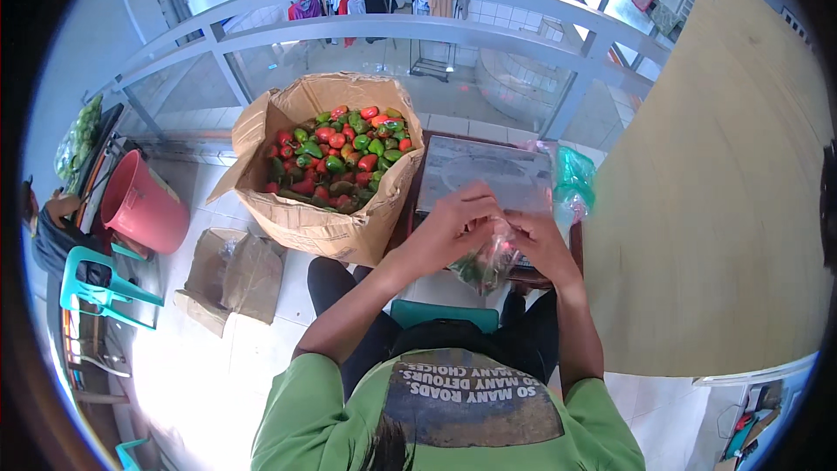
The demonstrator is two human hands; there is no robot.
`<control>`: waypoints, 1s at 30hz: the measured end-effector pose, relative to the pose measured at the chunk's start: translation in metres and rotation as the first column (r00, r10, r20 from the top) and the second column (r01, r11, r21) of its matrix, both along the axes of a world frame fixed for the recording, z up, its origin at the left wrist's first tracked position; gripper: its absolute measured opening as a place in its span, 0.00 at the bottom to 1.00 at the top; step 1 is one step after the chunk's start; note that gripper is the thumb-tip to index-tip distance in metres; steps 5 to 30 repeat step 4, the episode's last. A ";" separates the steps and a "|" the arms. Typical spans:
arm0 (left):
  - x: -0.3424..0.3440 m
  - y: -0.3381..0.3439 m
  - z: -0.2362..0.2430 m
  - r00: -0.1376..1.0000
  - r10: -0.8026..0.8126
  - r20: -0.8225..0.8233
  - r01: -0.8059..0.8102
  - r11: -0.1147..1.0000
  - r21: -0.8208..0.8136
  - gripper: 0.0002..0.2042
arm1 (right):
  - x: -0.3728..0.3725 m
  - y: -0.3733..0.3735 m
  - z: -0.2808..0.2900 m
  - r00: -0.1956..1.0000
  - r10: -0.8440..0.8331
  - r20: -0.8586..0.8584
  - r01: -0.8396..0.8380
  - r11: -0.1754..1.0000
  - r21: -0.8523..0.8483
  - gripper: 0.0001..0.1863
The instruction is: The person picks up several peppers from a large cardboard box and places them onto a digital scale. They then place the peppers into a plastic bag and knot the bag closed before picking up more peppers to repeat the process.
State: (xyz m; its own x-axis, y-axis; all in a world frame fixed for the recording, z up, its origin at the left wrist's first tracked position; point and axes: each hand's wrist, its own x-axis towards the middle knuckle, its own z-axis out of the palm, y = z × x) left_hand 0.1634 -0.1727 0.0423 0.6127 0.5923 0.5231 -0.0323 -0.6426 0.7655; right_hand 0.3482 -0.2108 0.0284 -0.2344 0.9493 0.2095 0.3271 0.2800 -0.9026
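Observation:
Both my hands meet at the gathered top of a clear plastic bag (pixel 490 263), which hangs down over my lap side of a scale-like metal platform (pixel 488 170). Green and reddish pieces show through the plastic. My left hand (pixel 460 220) pinches the bag's neck from the left, its fingers bent. From the other side, my right hand (pixel 542 240) has its fingers closed on the same neck. Left of the platform stands an open cardboard box (pixel 323 231) filled with red and green peppers (pixel 340 153).
A teal plastic bag (pixel 573 181) lies at the platform's right, beside a tall plywood sheet (pixel 697 209). On the left are a red bucket (pixel 148 202), a small open carton (pixel 231 277) and a turquoise stool (pixel 96 288). A metal railing (pixel 366 30) runs behind.

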 end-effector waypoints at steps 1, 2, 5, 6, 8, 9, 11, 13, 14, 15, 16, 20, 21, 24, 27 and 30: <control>0.002 0.000 -0.001 1.000 -0.005 0.004 0.005 1.000 0.002 0.03 | 0.005 0.003 -0.008 0.995 -0.004 0.095 -0.009 0.991 0.135 0.09; 0.001 0.000 -0.003 0.996 0.000 0.092 0.007 0.997 -0.082 0.06 | 0.006 0.003 -0.003 0.996 -0.003 0.094 -0.010 0.991 0.132 0.09; 0.001 -0.001 -0.005 0.984 0.011 0.178 0.019 0.986 -0.167 0.09 | 0.007 0.003 0.011 0.981 -0.029 0.191 0.004 0.991 0.131 0.10; 0.001 -0.001 -0.005 0.984 0.011 0.178 0.019 0.986 -0.167 0.09 | 0.007 0.003 0.011 0.981 -0.029 0.191 0.004 0.991 0.131 0.10; 0.001 -0.001 -0.005 0.984 0.011 0.178 0.019 0.986 -0.167 0.09 | 0.007 0.003 0.011 0.981 -0.029 0.191 0.004 0.991 0.131 0.10; 0.001 -0.001 -0.005 0.984 0.011 0.178 0.019 0.986 -0.167 0.09 | 0.007 0.003 0.011 0.981 -0.029 0.191 0.004 0.991 0.131 0.10; 0.001 -0.001 -0.005 0.984 0.011 0.178 0.019 0.986 -0.167 0.09 | 0.007 0.003 0.011 0.981 -0.029 0.191 0.004 0.991 0.131 0.10; 0.001 -0.001 -0.005 0.984 0.011 0.178 0.019 0.986 -0.167 0.09 | 0.007 0.003 0.011 0.981 -0.029 0.191 0.004 0.991 0.131 0.10; 0.001 -0.001 -0.005 0.984 0.011 0.178 0.019 0.986 -0.167 0.09 | 0.007 0.003 0.011 0.981 -0.029 0.191 0.004 0.991 0.131 0.10; 0.001 -0.001 -0.005 0.984 0.011 0.178 0.019 0.986 -0.167 0.09 | 0.007 0.003 0.011 0.981 -0.029 0.191 0.004 0.991 0.131 0.10; 0.001 -0.001 -0.005 0.984 0.011 0.178 0.019 0.986 -0.167 0.09 | 0.007 0.003 0.011 0.981 -0.029 0.191 0.004 0.991 0.131 0.10; 0.001 -0.001 -0.005 0.984 0.011 0.178 0.019 0.986 -0.167 0.09 | 0.007 0.003 0.011 0.981 -0.029 0.191 0.004 0.991 0.131 0.10; 0.001 -0.001 -0.005 0.984 0.011 0.178 0.019 0.986 -0.167 0.09 | 0.007 0.003 0.011 0.981 -0.029 0.191 0.004 0.991 0.131 0.10; 0.001 -0.001 -0.005 0.984 0.011 0.178 0.019 0.986 -0.167 0.09 | 0.007 0.003 0.011 0.981 -0.029 0.191 0.004 0.991 0.131 0.10; 0.001 -0.001 -0.005 0.984 0.011 0.178 0.019 0.986 -0.167 0.09 | 0.007 0.003 0.011 0.981 -0.029 0.191 0.004 0.991 0.131 0.10; 0.001 -0.001 -0.005 0.984 0.011 0.178 0.019 0.986 -0.167 0.09 | 0.007 0.003 0.011 0.981 -0.029 0.191 0.004 0.991 0.131 0.10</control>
